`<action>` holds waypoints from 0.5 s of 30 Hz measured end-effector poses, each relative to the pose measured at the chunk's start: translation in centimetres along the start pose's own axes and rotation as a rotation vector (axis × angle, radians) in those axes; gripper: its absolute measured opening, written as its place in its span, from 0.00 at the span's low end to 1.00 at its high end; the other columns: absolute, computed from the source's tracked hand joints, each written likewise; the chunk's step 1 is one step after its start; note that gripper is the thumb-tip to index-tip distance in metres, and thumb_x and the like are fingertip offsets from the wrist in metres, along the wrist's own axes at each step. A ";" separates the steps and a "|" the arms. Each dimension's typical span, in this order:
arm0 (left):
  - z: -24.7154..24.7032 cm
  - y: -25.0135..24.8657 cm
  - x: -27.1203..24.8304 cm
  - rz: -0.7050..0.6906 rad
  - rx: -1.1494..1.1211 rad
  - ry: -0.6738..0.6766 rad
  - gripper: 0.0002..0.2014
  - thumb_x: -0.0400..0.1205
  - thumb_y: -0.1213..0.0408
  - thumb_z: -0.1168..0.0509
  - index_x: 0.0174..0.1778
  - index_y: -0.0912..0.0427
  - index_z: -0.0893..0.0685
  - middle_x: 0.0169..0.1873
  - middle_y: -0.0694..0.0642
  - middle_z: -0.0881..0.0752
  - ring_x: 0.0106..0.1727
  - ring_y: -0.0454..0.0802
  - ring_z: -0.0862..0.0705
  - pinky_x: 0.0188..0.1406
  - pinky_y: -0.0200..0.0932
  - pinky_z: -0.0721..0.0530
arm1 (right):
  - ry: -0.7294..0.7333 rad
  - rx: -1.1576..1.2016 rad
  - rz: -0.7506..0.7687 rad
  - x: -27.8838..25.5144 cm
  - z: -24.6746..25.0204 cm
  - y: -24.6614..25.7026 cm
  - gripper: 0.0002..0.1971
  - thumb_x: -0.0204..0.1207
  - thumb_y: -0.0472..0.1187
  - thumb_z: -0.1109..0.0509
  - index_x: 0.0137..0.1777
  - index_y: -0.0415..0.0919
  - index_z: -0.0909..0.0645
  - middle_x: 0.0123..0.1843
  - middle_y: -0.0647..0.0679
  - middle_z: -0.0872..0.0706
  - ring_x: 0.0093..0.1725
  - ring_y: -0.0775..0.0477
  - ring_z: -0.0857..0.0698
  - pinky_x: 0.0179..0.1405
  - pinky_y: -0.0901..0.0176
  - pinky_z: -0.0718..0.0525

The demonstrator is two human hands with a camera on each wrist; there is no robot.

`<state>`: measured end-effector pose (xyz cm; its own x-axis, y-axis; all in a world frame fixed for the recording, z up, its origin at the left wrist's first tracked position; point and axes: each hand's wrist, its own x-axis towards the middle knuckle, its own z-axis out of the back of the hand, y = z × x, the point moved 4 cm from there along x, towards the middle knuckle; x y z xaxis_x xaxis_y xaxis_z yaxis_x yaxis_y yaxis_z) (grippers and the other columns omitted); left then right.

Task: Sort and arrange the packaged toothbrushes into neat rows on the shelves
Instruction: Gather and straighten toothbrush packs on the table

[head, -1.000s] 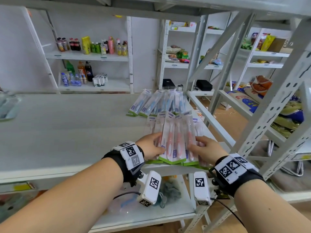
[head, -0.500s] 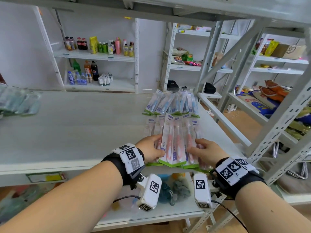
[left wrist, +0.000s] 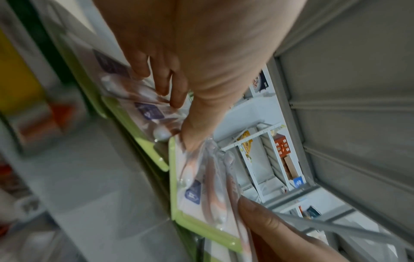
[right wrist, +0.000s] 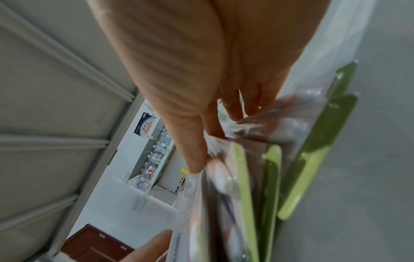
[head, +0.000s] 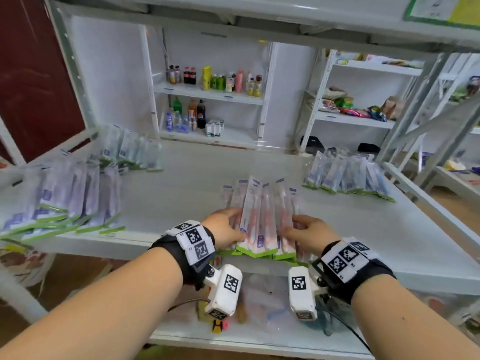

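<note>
A fanned bundle of pink toothbrush packs point(head: 262, 216) with green bottom edges sits low over the front of the grey shelf point(head: 181, 193). My left hand point(head: 230, 226) grips its left side and my right hand point(head: 298, 228) grips its right side. In the left wrist view my fingers point(left wrist: 170, 88) curl under the packs point(left wrist: 201, 186) while the thumb presses on top. The right wrist view shows the same grip, fingers point(right wrist: 235, 108) under the packs point(right wrist: 246, 177). Whether the bundle touches the shelf cannot be told.
A row of blue toothbrush packs point(head: 348, 178) lies at the back right of the shelf. Purple packs point(head: 65, 201) are heaped at the left, with another stack point(head: 130, 152) behind them. Slanted metal shelf posts point(head: 426, 131) rise at the right. Stocked shelves stand behind.
Both hands have carried the pink bundle leftward, away from in front of the blue row. The view has swung left, bringing the purple heap into sight.
</note>
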<state>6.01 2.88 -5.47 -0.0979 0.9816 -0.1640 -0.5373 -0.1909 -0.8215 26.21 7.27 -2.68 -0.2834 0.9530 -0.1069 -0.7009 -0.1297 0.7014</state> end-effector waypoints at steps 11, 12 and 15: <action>13.2 8.2 -4.1 0.119 0.108 -0.148 0.33 0.75 0.69 0.30 0.76 0.53 0.31 0.65 0.55 0.20 0.47 0.50 0.13 0.36 0.34 0.19 | 0.152 0.019 0.126 1.7 -11.2 11.1 0.21 0.76 0.45 0.28 0.68 0.42 0.21 0.64 0.46 0.16 0.47 0.57 0.24 0.36 0.81 0.29; 13.7 8.5 -4.3 0.122 0.110 -0.155 0.32 0.75 0.70 0.30 0.76 0.54 0.31 0.63 0.55 0.20 0.41 0.46 0.13 0.32 0.33 0.18 | 0.165 0.015 0.125 1.7 -11.7 11.6 0.21 0.76 0.46 0.29 0.69 0.42 0.21 0.65 0.46 0.16 0.47 0.56 0.24 0.36 0.80 0.29; 14.6 9.2 -4.5 0.132 0.127 -0.164 0.32 0.75 0.71 0.32 0.76 0.55 0.31 0.62 0.58 0.19 0.30 0.47 0.17 0.23 0.33 0.19 | 0.183 0.038 0.117 1.8 -12.6 12.5 0.21 0.76 0.44 0.28 0.69 0.40 0.22 0.64 0.45 0.16 0.47 0.55 0.22 0.28 0.87 0.28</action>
<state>-10.68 -3.21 -4.29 -0.3040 0.9381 -0.1660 -0.6104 -0.3256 -0.7221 8.73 3.90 -2.96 -0.4780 0.8660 -0.1472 -0.6320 -0.2226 0.7423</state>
